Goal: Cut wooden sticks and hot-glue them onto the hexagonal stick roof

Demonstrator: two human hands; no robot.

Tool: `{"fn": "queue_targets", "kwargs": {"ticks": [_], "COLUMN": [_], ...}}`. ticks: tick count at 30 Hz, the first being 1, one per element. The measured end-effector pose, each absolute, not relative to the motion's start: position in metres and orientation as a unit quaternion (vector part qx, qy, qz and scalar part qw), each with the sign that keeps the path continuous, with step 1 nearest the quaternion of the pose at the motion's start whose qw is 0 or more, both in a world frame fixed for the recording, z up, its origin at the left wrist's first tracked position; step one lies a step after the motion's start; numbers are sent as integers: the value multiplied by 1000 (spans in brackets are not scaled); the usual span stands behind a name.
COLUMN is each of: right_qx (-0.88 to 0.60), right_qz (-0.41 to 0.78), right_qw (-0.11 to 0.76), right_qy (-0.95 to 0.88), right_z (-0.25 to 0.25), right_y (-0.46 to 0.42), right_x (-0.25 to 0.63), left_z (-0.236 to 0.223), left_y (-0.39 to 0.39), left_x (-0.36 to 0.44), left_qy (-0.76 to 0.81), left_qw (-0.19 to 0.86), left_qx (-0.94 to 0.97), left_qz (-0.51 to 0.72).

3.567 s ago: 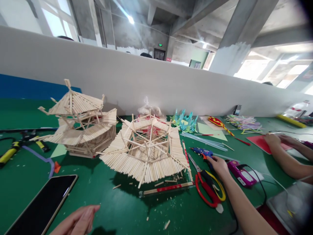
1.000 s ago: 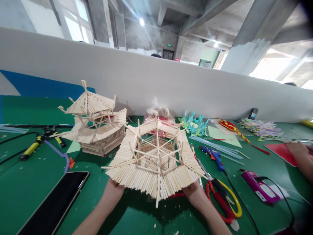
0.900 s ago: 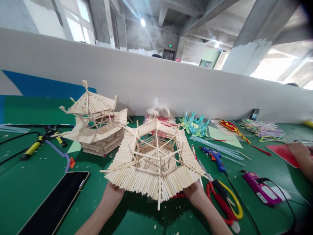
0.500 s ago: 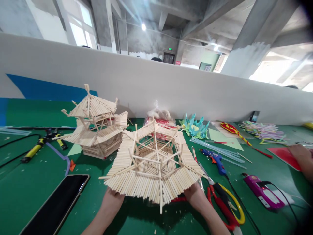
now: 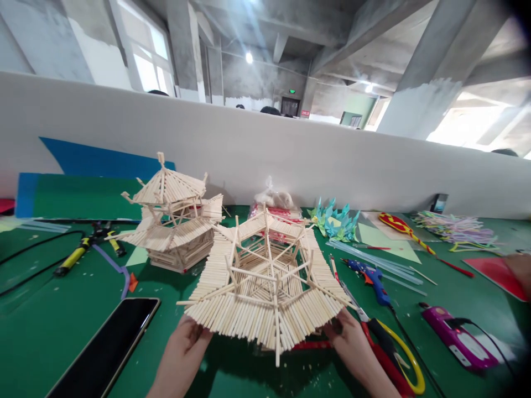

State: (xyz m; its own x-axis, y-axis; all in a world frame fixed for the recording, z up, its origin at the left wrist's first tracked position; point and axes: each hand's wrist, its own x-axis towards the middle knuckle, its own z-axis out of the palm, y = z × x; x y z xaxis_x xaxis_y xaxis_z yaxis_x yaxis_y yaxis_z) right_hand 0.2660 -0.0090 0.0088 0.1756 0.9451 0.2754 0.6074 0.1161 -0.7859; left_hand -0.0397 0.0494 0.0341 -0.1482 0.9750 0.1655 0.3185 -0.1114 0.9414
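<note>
A pavilion model of thin wooden sticks (image 5: pixel 244 318), its wide flared roof skirt around an open frame, is tilted toward me in front of my body. My left hand (image 5: pixel 187 338) is at its left underside, thumb and fingers closed beneath the roof edge. On the other side my right hand (image 5: pixel 346 338) grips it from below in the same way. The roof edge hides most of the fingertips. Just behind, to the left, stands a taller stick pavilion (image 5: pixel 172 235) with a peaked roof.
Left lie a black phone (image 5: pixel 108 345) and a yellow-black glue gun (image 5: pixel 72 257). To the right are scissors (image 5: pixel 402 345), a blue glue gun (image 5: pixel 371 276), a purple device (image 5: pixel 458 337) and a teal paper flower (image 5: pixel 334 218). Another person's hand (image 5: pixel 519 271) is at the far right. A white partition (image 5: pixel 373 171) stands behind.
The whole view has shifted, so things appear slightly further right and lower. Both hands show a little more below the roof edge and still hold the model.
</note>
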Motion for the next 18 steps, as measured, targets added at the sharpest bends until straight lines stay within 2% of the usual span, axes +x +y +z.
{"fn": "queue_targets", "kwargs": {"ticks": [4,9,18], "right_qx": [-643,-668,-716], "right_qz": [186,177,169], "right_qw": [438,456,482], "right_qy": [-600,-561,-476], "right_z": [17,7,4], "right_y": [-19,-29,-36], "right_x": [276,286,292], "left_z": [38,44,64], "left_y": [39,30,30], "left_x": [-51,-63,-72], "left_qy": [567,625,656], "left_qw": [398,404,204], "left_qx": [520,436,485], "left_qz": [501,506,542]}}
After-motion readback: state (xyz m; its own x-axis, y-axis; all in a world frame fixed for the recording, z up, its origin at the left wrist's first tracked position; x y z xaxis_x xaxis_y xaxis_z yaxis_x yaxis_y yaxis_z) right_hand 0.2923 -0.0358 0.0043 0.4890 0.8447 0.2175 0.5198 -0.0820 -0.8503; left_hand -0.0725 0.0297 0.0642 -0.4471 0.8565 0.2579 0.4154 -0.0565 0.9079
